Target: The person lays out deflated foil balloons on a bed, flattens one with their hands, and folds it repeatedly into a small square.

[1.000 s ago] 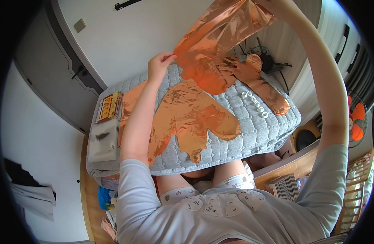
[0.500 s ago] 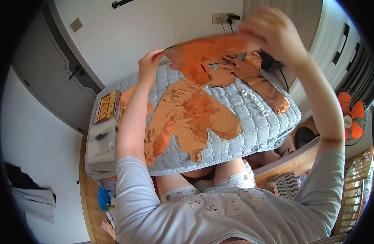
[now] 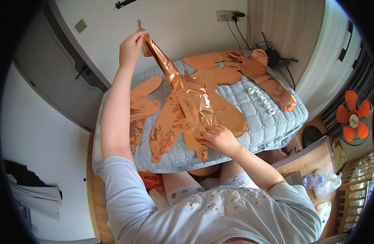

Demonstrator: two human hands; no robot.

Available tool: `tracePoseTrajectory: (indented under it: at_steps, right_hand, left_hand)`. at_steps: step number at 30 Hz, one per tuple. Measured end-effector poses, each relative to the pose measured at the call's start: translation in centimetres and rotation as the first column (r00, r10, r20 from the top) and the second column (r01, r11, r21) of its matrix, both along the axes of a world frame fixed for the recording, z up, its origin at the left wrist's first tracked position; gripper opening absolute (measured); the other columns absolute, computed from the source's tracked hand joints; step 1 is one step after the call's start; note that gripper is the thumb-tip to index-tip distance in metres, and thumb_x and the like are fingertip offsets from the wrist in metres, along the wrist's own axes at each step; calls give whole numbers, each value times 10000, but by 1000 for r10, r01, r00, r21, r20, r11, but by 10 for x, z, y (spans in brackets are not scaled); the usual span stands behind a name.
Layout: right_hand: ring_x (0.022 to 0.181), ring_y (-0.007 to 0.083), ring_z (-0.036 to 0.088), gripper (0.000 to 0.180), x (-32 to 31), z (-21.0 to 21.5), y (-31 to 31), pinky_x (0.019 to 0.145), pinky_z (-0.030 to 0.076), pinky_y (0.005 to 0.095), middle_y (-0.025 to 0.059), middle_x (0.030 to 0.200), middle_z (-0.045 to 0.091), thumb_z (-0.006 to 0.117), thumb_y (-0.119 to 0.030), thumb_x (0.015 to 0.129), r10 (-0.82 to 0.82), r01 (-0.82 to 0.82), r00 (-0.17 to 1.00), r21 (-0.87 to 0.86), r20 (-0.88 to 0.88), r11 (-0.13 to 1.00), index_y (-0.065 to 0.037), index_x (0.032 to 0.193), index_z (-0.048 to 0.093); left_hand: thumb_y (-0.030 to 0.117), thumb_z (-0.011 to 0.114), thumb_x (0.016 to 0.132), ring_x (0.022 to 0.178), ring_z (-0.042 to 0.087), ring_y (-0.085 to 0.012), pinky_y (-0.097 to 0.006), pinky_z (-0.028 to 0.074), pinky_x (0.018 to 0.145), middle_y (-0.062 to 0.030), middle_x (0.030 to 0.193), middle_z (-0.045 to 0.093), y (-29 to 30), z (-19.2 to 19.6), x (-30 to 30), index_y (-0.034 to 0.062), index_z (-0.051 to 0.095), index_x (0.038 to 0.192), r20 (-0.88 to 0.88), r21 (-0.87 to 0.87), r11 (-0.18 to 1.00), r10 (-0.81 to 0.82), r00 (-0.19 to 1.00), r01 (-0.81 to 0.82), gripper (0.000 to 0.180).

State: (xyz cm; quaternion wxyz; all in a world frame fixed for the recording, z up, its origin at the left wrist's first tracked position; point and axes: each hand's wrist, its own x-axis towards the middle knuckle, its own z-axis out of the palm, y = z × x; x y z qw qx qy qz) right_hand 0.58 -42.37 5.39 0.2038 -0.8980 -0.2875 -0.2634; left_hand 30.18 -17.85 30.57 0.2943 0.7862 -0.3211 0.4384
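Note:
A flat copper-coloured foil balloon (image 3: pixel 161 61) stretches slantwise over the bed, twisted narrow at its upper part and wider and creased lower down. High at its far end, my left hand (image 3: pixel 131 49) is closed on the foil, with a thin tail sticking up above the fingers. Near the bed's front edge my right hand (image 3: pixel 220 139) has its fingers curled on the balloon's lower part. Beneath it lies another flat copper foil balloon (image 3: pixel 164 138) with rounded lobes. More foil pieces rest beside it: one (image 3: pixel 145 95) near my left forearm, another (image 3: pixel 264 81) at the far right.
A grey quilted mattress (image 3: pixel 260 126) carries the balloons. A row of small white rings (image 3: pixel 261 100) lies on its right side. Cables and a black device (image 3: pixel 272 56) sit at the far right corner. An orange-bladed fan (image 3: pixel 354 120) and a wooden crib (image 3: pixel 358 191) stand at right.
The raised balloon has swung from roughly level to a steep slant. My right hand has dropped from high right to the bed's front; my left hand has moved up and left.

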Motion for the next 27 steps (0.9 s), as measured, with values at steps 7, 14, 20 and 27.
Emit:
tracePoseTrajectory:
  at_steps: [7, 14, 20, 27]
  right_hand:
    - [962, 282, 706, 214, -2, 3, 1, 861, 550, 404, 99, 953, 729, 779, -291, 860, 30, -23, 997, 96, -66, 995, -96, 907, 705]
    - [989, 291, 694, 204, -5, 7, -2, 870, 542, 413, 91, 964, 729, 783, -279, 858, 69, -40, 984, 170, -167, 985, -91, 909, 724]
    - [1125, 324, 659, 200, -5, 18, -9, 947, 529, 447, 108, 967, 739, 801, -264, 846, 92, -50, 976, 209, -198, 977, -100, 955, 767]
    - [1258, 268, 588, 597, -9, 35, -31, 1059, 474, 436, 143, 1433, 563, 576, -406, 1044, 414, 84, 810, 781, -415, 619, -45, 1507, 463]
  left_hand:
    - [70, 627, 965, 941, 748, -228, -322, 580, 830, -65, 1057, 780, -9, 29, -47, 112, 781, 1093, 141, 40, 996, -79, 987, 74, 205]
    - [6, 638, 939, 941, 754, -202, -300, 591, 816, -48, 1048, 785, -26, 50, -89, 114, 783, 1091, 267, 22, 980, -195, 944, 197, 236]
    - [-33, 674, 921, 915, 761, -184, -280, 601, 791, -45, 1020, 791, -52, 55, -130, 111, 780, 1085, 390, 45, 957, -282, 876, 288, 243]
    - [-90, 641, 957, 1006, 748, -180, -305, 604, 891, -106, 1094, 777, -57, 47, -180, -5, 687, 1132, 363, -74, 816, -513, 778, 573, 200]
